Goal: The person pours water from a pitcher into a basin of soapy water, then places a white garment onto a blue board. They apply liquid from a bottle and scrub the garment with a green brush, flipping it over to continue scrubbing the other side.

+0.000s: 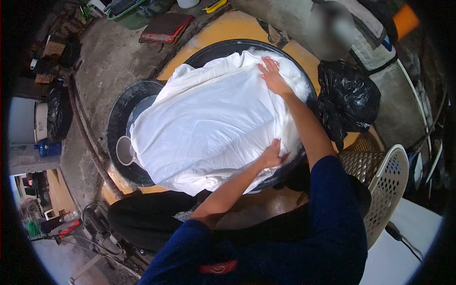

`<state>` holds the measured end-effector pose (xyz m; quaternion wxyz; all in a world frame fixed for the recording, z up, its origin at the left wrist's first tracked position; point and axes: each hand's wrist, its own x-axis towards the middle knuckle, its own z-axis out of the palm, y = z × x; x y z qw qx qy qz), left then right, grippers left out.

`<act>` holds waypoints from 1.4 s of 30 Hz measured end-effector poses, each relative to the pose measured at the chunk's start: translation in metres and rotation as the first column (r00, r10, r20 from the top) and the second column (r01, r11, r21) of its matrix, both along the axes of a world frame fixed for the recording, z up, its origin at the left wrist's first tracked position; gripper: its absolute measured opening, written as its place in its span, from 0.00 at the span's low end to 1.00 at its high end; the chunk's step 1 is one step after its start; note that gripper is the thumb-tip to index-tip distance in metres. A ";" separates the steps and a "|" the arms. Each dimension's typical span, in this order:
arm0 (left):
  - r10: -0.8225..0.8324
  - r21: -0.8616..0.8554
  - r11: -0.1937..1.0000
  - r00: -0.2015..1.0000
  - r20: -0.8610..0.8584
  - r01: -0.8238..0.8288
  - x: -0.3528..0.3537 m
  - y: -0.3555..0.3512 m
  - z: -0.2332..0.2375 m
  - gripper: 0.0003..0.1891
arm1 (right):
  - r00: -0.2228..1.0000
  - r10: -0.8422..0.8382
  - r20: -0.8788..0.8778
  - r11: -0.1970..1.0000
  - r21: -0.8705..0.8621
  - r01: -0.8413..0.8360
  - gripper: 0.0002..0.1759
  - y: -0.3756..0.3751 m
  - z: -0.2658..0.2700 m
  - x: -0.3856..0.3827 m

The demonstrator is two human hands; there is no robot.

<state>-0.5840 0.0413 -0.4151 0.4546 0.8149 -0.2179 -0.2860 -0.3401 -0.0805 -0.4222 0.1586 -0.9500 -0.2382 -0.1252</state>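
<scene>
A large white cloth [209, 114] lies spread across a wide black tub [197, 58], with bunched folds along its near edge. White suds [297, 78] show at the tub's right side. My right hand [275, 77] rests flat on the cloth's far right part, fingers spread. Nearer to me, my left hand [272, 156] presses on the cloth by its right edge, its thumb and fingers apart; some fingertips are hard to see. To the left, a smaller dark basin [116, 114] is partly covered by the cloth, and a white dipper [125, 150] sits at its rim.
A black plastic bag [349, 97] stands right of the tub, with a beige perforated laundry basket [387, 190] nearer me. Beyond are a folded dark red mat [166, 27] and a green tub [137, 14]. A motor [95, 221] and a hose [85, 126] lie left.
</scene>
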 end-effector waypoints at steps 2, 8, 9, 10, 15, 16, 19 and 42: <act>-0.046 -0.030 0.998 0.995 0.085 0.049 -0.003 0.002 -0.007 0.32 | 0.998 -0.033 0.056 0.999 -0.002 0.033 0.22 0.001 -0.004 0.001; -0.154 0.409 0.912 0.892 0.425 -0.037 -0.016 0.062 0.071 0.31 | 0.968 -0.007 -0.251 0.969 0.237 0.068 0.12 0.064 0.031 0.006; -0.126 0.462 0.883 0.908 0.399 -0.081 -0.016 0.073 0.076 0.32 | 0.931 0.116 -0.346 0.903 0.427 0.046 0.11 0.080 0.031 0.010; -0.117 0.526 0.850 0.963 0.243 -0.030 -0.015 0.083 0.076 0.32 | 0.896 0.190 -0.402 0.907 0.421 -0.003 0.12 0.099 0.033 0.009; -0.114 0.443 0.885 0.989 -0.095 0.145 -0.029 0.101 -0.018 0.37 | 0.861 0.103 -0.497 0.993 0.107 -0.058 0.19 0.151 0.047 0.009; -0.096 0.446 0.875 0.971 -0.219 0.188 -0.019 0.098 0.030 0.38 | 0.848 0.075 -0.525 0.996 0.079 -0.039 0.21 0.155 0.046 0.014; -0.235 0.380 0.868 0.939 -0.252 0.320 -0.009 0.095 0.061 0.39 | 0.873 0.025 -0.487 0.998 0.055 0.002 0.22 0.161 0.049 0.015; 0.598 -0.120 0.746 0.738 -0.313 -0.655 0.142 0.459 0.107 0.08 | 0.877 0.473 -0.080 0.876 0.152 -0.458 0.22 0.305 0.130 -0.305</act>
